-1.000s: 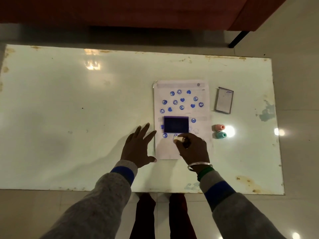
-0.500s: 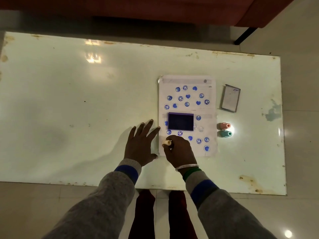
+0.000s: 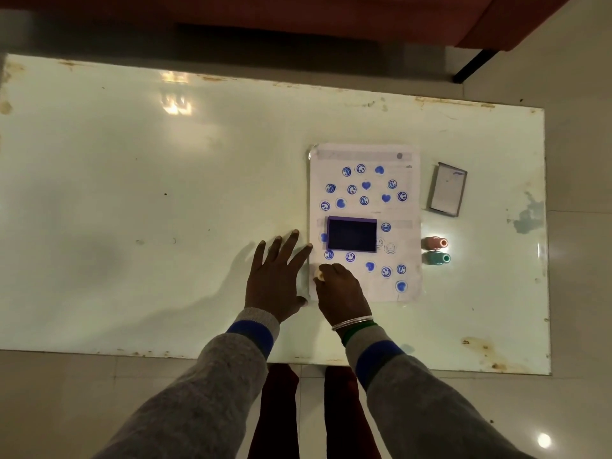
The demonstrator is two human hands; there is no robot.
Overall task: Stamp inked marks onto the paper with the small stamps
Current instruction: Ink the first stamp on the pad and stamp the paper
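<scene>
A white paper (image 3: 407,180) lies on the table, covered with several blue smiley and heart marks. A dark blue ink pad (image 3: 351,234) sits on the middle of the paper. My right hand (image 3: 341,291) grips a small pale stamp (image 3: 320,275) and holds it down at the paper's lower left corner. My left hand (image 3: 276,276) rests flat with fingers spread on the table, its fingertips at the paper's left edge. A pink stamp (image 3: 434,242) and a teal stamp (image 3: 437,258) lie on their sides to the right of the paper.
The ink pad's lid (image 3: 447,193) lies open-side up beyond the paper's right edge. The pale glossy table (image 3: 149,193) has rust spots along its rim. A red sofa (image 3: 298,14) stands behind the table, and my legs show under the near edge.
My right hand has carried the pale stamp from just below the ink pad leftward to the paper's lower left corner. Marks it covered below the pad now show. My left hand stayed.
</scene>
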